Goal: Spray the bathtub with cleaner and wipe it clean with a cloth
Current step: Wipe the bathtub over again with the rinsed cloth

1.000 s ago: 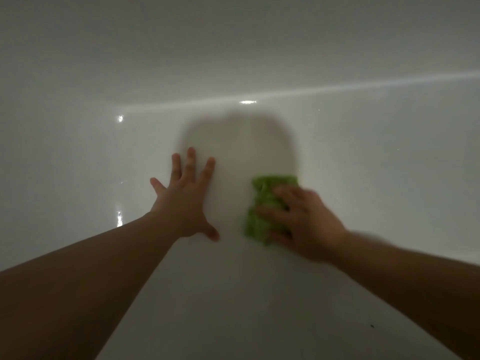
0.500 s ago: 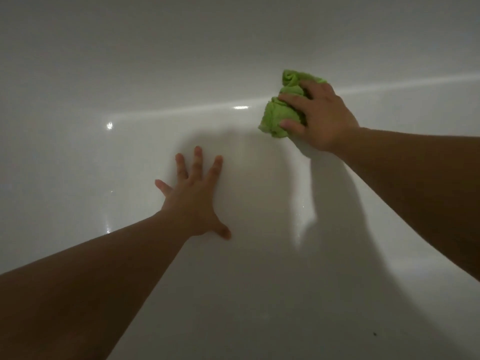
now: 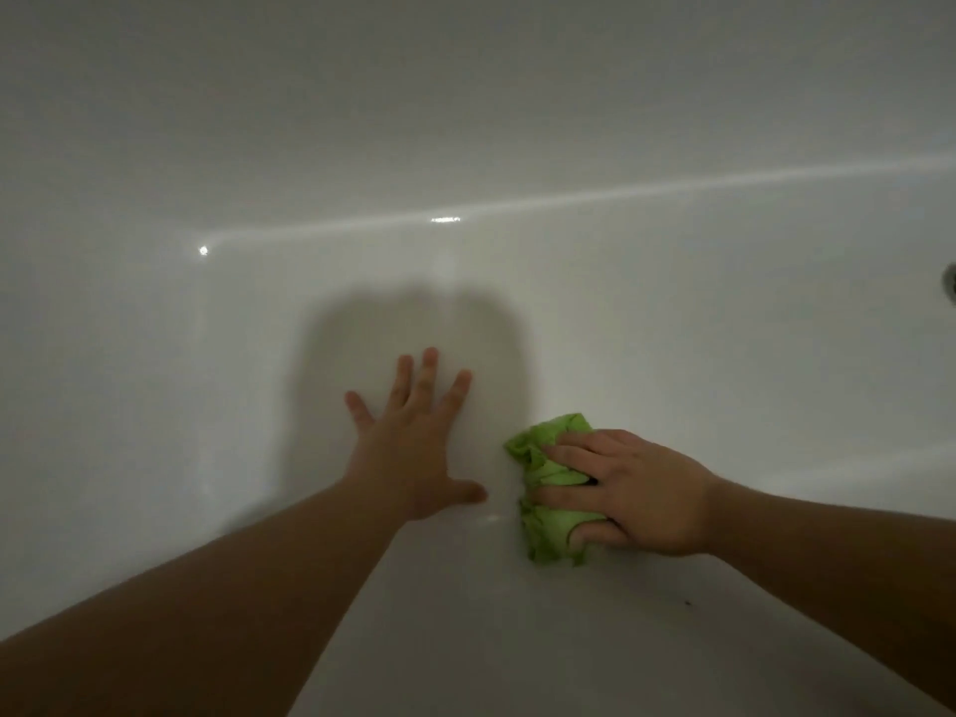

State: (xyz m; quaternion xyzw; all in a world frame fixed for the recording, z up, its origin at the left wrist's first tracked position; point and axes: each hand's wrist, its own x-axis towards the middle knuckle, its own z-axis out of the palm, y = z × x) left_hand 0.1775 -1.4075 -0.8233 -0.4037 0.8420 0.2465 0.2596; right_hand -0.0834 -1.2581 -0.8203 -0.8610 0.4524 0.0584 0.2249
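Bathtub fills the whole view: its pale, glossy inner surface lies under and around both hands, curving up beyond the fingertips to a bright line of reflected light. The left hand is spread flat on the bare enamel, fingers straight and fanned, thumb out to the side toward the cloth. It holds nothing; it looks to be there as a prop, taking the person's weight as they lean into the tub. Just beside that thumb, not touching it, the right hand presses a crumpled green cloth against the tub surface. Its fingers lie across the bunched fabric and curl into the folds, so the cloth is both gripped and pushed down, which suits a scrubbing stroke. Cloth shows beyond the fingertips and below the hand. No spray bottle is in view, so the step in hand seems to be wiping. Off beyond the right forearm, at the frame edge, a small metal fitting shows.
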